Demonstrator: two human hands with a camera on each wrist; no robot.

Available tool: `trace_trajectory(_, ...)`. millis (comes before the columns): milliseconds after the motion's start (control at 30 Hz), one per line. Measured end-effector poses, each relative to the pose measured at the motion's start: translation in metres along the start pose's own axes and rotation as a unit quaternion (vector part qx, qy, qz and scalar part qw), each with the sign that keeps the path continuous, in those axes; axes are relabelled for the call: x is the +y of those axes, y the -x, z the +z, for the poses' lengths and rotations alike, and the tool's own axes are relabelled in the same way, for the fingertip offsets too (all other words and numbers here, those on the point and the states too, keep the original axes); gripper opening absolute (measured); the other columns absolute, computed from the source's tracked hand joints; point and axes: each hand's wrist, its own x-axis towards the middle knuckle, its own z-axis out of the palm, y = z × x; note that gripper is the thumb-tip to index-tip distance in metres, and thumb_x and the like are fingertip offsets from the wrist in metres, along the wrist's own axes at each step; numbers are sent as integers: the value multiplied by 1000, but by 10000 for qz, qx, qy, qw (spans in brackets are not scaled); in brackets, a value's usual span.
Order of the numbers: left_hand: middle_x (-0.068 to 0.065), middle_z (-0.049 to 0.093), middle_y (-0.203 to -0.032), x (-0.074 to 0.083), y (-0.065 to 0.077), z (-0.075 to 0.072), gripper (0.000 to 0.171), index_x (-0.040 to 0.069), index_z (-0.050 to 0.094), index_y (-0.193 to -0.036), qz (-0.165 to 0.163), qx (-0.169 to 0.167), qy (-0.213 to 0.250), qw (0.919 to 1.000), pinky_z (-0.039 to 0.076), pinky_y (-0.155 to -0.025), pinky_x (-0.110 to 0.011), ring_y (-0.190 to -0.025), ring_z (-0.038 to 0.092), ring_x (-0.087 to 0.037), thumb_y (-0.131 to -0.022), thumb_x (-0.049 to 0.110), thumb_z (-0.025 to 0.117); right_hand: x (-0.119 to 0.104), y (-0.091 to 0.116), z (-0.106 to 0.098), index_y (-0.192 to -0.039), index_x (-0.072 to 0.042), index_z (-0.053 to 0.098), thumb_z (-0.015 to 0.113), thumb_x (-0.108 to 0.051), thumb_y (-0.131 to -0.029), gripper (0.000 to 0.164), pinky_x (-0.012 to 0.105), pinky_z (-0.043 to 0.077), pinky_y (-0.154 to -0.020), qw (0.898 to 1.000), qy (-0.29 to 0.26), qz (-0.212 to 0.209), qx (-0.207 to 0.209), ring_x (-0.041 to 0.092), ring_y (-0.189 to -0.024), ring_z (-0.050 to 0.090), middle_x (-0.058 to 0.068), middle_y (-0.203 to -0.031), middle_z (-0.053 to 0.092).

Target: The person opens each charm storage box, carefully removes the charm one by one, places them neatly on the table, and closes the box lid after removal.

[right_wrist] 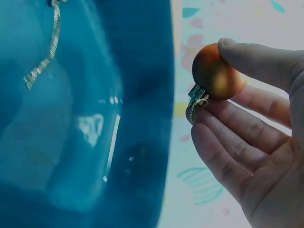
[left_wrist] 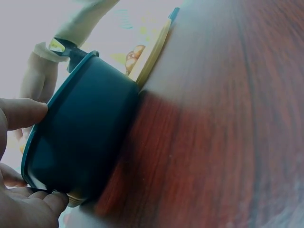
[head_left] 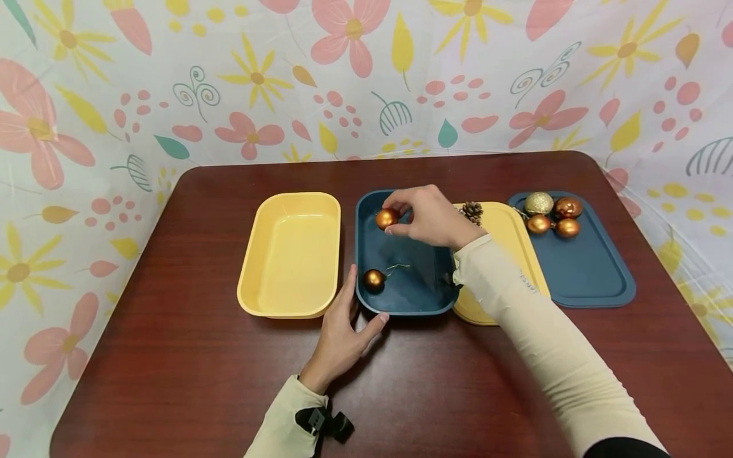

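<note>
In the head view my right hand (head_left: 429, 216) pinches a small copper Christmas bauble (head_left: 387, 219) over the far left part of a deep dark blue tray (head_left: 424, 305). The right wrist view shows this bauble (right_wrist: 216, 71) between thumb and fingers, its gold cap and loop hanging down. A second copper bauble (head_left: 375, 280) with a gold string lies inside the blue tray, near its front left corner. My left hand (head_left: 343, 337) rests against that corner, fingers along the left side and thumb at the front rim. In the left wrist view its thumb touches the rim (left_wrist: 40, 116).
A deep yellow tray (head_left: 247, 299) stands left of the blue one. On the right, a yellow lid (head_left: 515, 235) bears a pine cone (head_left: 472, 212), partly behind the right wrist. Beyond it, a blue lid (head_left: 595, 273) holds several baubles (head_left: 539, 203). A flowered cloth hangs behind the table.
</note>
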Motion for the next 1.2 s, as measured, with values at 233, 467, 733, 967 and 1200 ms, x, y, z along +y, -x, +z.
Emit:
trace_trajectory(233, -5, 16, -169, -1, 0, 2, 96, 12, 12, -162, 29, 59, 96, 9999, 31, -120, -39, -154, 25, -22, -90, 18, 75, 3, 9, -22, -116, -9, 71, 84, -23, -82, 38, 40, 59, -81, 9991, 379, 148, 130, 23, -98, 69, 8, -106, 74)
trace_trajectory(467, -5, 16, -169, -3, 0, 2, 96, 11, 13, -162, -21, 79, 154, 9998, 30, -120, -37, -155, 25, -21, -89, 17, 75, 15, 18, -35, -116, -10, 71, 84, -23, -83, 38, 41, 59, -80, 9972, 687, 250, 141, 25, -97, 69, 9, -106, 74)
trace_trajectory(733, -5, 16, -170, -1, 0, 1, 96, 11, 14, -162, -78, 68, 96, 9999, 30, -120, -37, -155, 23, -16, -89, 18, 76, 37, 41, -51, -115, -11, 72, 84, -21, -82, 36, 42, 58, -79, 9948, 766, 605, 294, 24, -90, 70, 8, -102, 75)
trace_trajectory(967, -5, 16, -169, -1, 0, 1, 95, 10, 14, -162, -28, 74, -15, 10000, 30, -121, -38, -155, 22, -16, -90, 20, 75, 55, 66, -76, -111, -13, 74, 86, -20, -79, 34, 39, 55, -78, 9891, 1082, 750, 663, 23, -85, 72, 7, -97, 76)
trace_trajectory(1200, -5, 16, -170, 0, 0, 1, 95, 12, 13, -162, -35, 52, -61, 10000, 31, -121, -40, -155, 22, -16, -90, 21, 75, 74, 91, -92, -108, -12, 74, 86, -20, -78, 33, 10, 47, -67, 9822, 1306, 964, 943, 25, -81, 73, 8, -96, 76)
